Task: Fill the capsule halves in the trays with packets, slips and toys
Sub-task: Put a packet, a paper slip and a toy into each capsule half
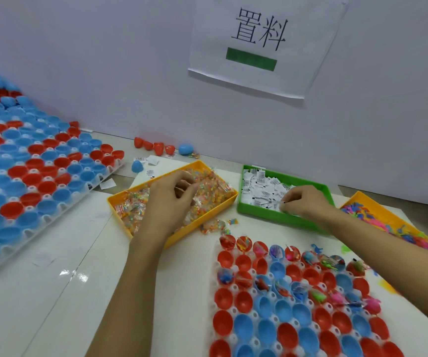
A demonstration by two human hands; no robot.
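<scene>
My left hand [171, 194] reaches into the yellow bin [120, 199] of clear candy packets [213, 189], its fingers curled round a packet. My right hand [308, 202] is in the green bin [254, 210] and pinches a white paper slip [283, 202] from the pile of slips [261, 188]. In front of me lies a white tray [233, 287] of red and blue capsule halves [292, 328]. Several halves in its far rows hold packets and toys; the near rows are bare. An orange bin [362, 197] of small coloured toys [377, 217] stands at the right.
A second large tray of red and blue capsule halves [22, 176] lies at the left. Loose capsule halves [156, 146] and slips sit by the white wall, which carries a paper sign [259, 47]. A stray packet [214, 225] lies beside the yellow bin.
</scene>
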